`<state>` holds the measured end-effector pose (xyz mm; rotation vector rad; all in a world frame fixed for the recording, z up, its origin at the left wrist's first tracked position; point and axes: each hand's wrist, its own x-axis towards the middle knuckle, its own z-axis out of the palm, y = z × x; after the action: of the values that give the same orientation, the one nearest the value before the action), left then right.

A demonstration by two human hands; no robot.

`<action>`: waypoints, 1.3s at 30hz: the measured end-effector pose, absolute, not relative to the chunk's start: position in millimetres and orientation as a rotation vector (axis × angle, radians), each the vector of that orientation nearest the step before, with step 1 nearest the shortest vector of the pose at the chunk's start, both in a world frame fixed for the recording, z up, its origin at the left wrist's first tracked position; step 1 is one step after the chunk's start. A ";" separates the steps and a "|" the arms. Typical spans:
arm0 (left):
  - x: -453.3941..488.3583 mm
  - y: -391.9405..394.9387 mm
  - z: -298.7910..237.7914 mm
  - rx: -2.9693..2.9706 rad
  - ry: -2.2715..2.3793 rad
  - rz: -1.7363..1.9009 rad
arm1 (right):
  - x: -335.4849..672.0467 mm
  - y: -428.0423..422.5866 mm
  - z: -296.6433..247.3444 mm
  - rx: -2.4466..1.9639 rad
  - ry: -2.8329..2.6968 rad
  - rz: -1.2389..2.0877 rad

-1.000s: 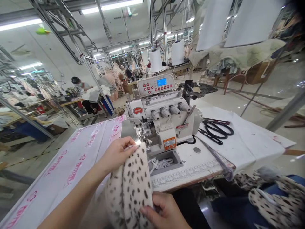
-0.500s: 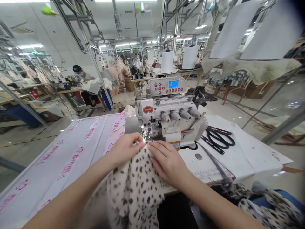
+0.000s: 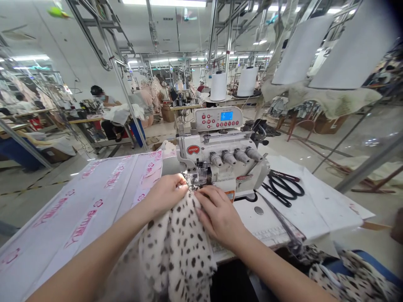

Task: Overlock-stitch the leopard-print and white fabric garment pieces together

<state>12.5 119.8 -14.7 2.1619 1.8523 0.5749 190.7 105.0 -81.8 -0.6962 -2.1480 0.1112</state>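
A white overlock sewing machine (image 3: 220, 157) with a lit blue display stands in front of me. White fabric with dark spots (image 3: 185, 239) hangs from its needle area down over the table's front edge. My left hand (image 3: 166, 193) pinches the fabric's upper edge just left of the presser foot, thumb and fingers closed. On the other side, my right hand (image 3: 218, 214) has its fingertips closed on the fabric edge, close to the foot. The exact spot under the needle is partly hidden by my fingers.
Black-handled scissors (image 3: 285, 186) lie right of the machine. More spotted fabric (image 3: 355, 272) is heaped at lower right. Large white thread cones (image 3: 304, 50) stand above right. A printed white cover (image 3: 103, 188) spreads leftward. Another person (image 3: 107, 109) sits at a machine further back.
The view has shifted slightly, so the machine appears a little lower and further left. Both hands stay at the fabric edge by the presser foot, and the hanging cloth has shifted a little.
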 end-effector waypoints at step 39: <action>1.4 112.3 -11.8 2.209 1.908 0.443 | 208.0 32.0 -118.5 -0.887 -1.789 1.291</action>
<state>1.4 112.3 -11.8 2.2095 1.9082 0.4426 208.0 32.0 -118.5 -0.8869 -1.7889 1.2913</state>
